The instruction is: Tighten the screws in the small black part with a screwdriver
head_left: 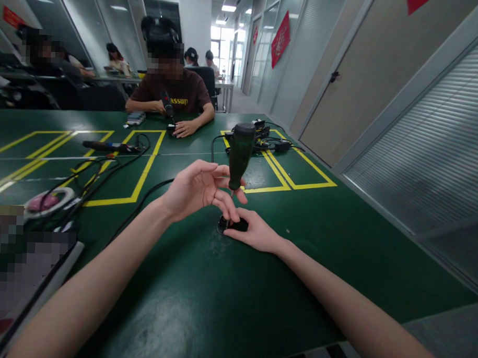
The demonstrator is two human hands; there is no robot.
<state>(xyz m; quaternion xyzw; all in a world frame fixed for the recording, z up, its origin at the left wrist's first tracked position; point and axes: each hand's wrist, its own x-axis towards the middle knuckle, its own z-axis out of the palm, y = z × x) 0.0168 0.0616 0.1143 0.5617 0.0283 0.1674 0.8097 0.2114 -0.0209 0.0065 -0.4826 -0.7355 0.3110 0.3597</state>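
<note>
A screwdriver (241,155) with a dark handle stands nearly upright, its thin shaft pointing down. My left hand (201,191) is loosely curled at it, with fingers behind and around the lower handle and shaft and the thumb apart from it. Below, a small black part (239,224) lies on the green table (172,307). My right hand (258,232) grips this part from the right and steadies it against the tabletop. The screwdriver's tip is hidden by my left fingers, which hang just over the part.
Behind the screwdriver lies a tangle of black cables (264,140). Another corded tool (112,146) and a white tape roll (50,202) are on the left, with yellow tape rectangles marked on the table. Across from me, a person (175,90) works with a similar driver.
</note>
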